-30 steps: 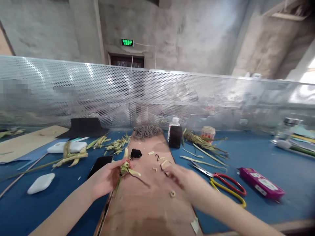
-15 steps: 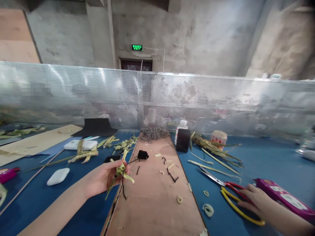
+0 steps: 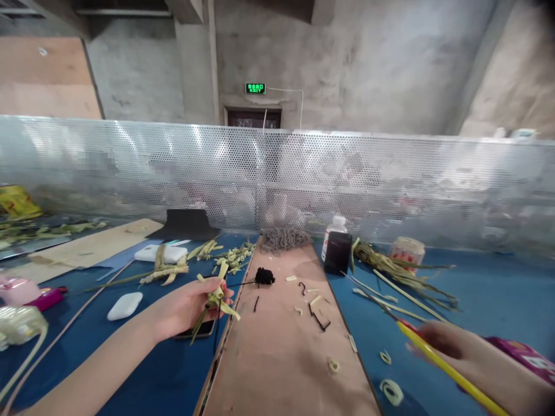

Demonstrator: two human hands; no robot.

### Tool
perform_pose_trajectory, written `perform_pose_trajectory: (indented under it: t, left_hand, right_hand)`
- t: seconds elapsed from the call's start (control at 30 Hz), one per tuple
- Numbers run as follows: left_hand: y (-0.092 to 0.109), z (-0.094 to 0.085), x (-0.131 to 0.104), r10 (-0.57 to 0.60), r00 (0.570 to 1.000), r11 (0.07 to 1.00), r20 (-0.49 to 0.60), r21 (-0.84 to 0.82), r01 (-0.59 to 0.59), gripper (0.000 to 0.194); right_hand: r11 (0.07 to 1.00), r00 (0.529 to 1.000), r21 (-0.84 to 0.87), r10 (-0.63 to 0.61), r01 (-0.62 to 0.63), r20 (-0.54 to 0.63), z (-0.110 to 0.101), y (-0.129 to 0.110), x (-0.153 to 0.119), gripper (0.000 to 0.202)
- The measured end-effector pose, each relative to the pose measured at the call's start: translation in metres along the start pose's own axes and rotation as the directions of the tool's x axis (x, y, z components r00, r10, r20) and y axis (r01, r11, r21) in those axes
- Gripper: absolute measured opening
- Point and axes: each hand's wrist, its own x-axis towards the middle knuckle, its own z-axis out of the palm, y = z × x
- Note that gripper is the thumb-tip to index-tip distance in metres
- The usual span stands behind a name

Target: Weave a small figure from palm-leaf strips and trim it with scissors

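Observation:
Between the thumb and fingers of my left hand (image 3: 188,309) is a knotted piece of pale green leaf strips (image 3: 215,293), its loose ends sticking out. A black cord hangs from it, and another dark strand runs toward a black bundle of cord (image 3: 264,277) on the board. My right hand (image 3: 451,346) is closed round scissors (image 3: 427,353) with red and yellow handles. They are tilted edge-on, blades pointing up and left toward the leaf strips. I cannot tell whether the blades are apart.
A wooden board (image 3: 299,346) with scraps runs down the blue table (image 3: 416,381). Behind stand a bottle (image 3: 339,224), a black box-like object (image 3: 339,253) and a jar (image 3: 407,253) beside dried leaf strips (image 3: 390,263). A white case (image 3: 125,306) lies left; a perforated metal screen (image 3: 225,167) closes off the back.
My right hand has taken up the scissors from the table and turned them edge-on. My left hand keeps its hold on the leaf piece. The whole view has shifted slightly left.

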Motion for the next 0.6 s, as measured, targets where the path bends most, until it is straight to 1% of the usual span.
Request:
perform_pose_trajectory:
  t: [0.03,0.07,0.1,0.13,0.2,0.23,0.27,0.3,0.37,0.47,0.53,0.6]
  left_hand:
    - [0.001,0.0,0.0,0.009,1.0,1.0,-0.003,0.014,-0.009,0.013]
    - [0.001,0.001,0.0,0.018,1.0,0.999,-0.003,0.028,-0.018,0.014]
    - [0.001,0.002,0.0,0.024,1.0,0.999,0.002,0.043,-0.024,0.015]
    - [0.0,0.002,-0.001,0.028,1.0,0.998,0.012,0.059,-0.029,0.016]
    - [0.0,0.002,-0.002,0.047,0.998,0.994,0.042,0.102,-0.051,0.017]
    - [-0.001,0.002,-0.003,0.063,0.996,0.989,0.06,0.133,-0.071,0.017]
    - [-0.001,0.001,-0.005,0.08,0.994,0.981,0.08,0.17,-0.092,0.016]
    - [0.0,0.0,-0.006,0.094,0.99,0.972,0.101,0.206,-0.113,0.016]
    - [0.002,-0.001,-0.008,0.117,0.983,0.955,0.141,0.256,-0.15,0.015]
    - [0.006,-0.002,-0.008,0.145,0.974,0.947,0.176,0.26,-0.188,0.014]
    - [0.007,-0.002,-0.008,0.152,0.97,0.94,0.189,0.275,-0.201,0.014]
    - [0.008,-0.002,-0.007,0.167,0.967,0.921,0.194,0.32,-0.224,0.013]
  right_hand:
    - [0.985,0.982,0.15,0.056,-0.083,0.179,0.01,-0.021,-0.006,0.033]
    - [0.956,0.949,0.251,0.068,-0.15,0.309,0.021,-0.041,-0.012,0.041]
    - [0.93,0.906,0.319,0.031,-0.181,0.422,0.033,-0.06,-0.018,0.043]
    - [0.896,0.865,0.384,-0.001,-0.222,0.502,0.046,-0.078,-0.023,0.043]
    - [0.811,0.785,0.482,-0.046,-0.332,0.618,0.07,-0.109,-0.028,0.044]
    - [0.771,0.765,0.523,-0.073,-0.364,0.64,0.08,-0.121,-0.029,0.039]
    - [0.718,0.707,0.547,-0.109,-0.43,0.699,0.089,-0.132,-0.028,0.037]
    - [0.692,0.692,0.568,-0.135,-0.446,0.709,0.096,-0.141,-0.026,0.038]
    - [0.665,0.666,0.58,-0.164,-0.47,0.727,0.105,-0.156,-0.019,0.042]
    - [0.677,0.609,0.545,-0.177,-0.495,0.773,0.109,-0.171,-0.007,0.043]
    - [0.664,0.599,0.561,-0.208,-0.494,0.773,0.109,-0.177,0.001,0.044]
    - [0.635,0.595,0.602,-0.266,-0.483,0.758,0.112,-0.179,0.007,0.042]
